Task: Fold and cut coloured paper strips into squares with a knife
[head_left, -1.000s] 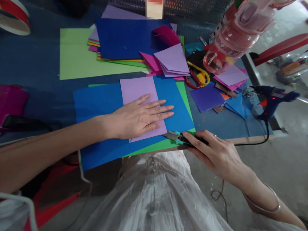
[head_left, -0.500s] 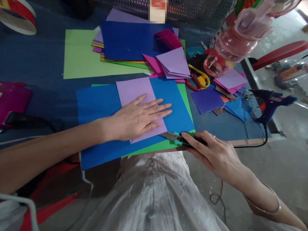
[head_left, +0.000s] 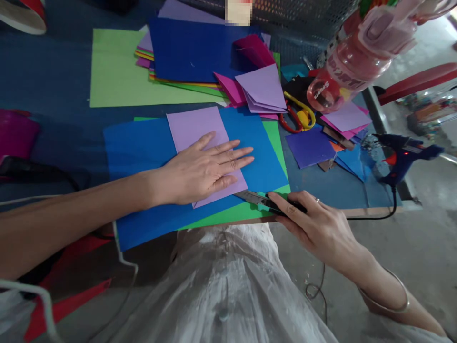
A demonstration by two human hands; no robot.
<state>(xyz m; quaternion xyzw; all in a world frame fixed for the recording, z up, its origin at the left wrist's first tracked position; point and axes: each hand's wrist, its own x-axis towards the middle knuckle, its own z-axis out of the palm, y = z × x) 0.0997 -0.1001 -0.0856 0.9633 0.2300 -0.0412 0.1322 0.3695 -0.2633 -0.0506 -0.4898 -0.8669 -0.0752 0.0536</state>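
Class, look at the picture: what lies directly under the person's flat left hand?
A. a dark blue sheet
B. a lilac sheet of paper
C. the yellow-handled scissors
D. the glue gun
B: the left hand lies flat, fingers spread, on the lilac sheet, which rests on a blue sheet, while the right hand holds a utility knife at the lilac sheet's near corner.
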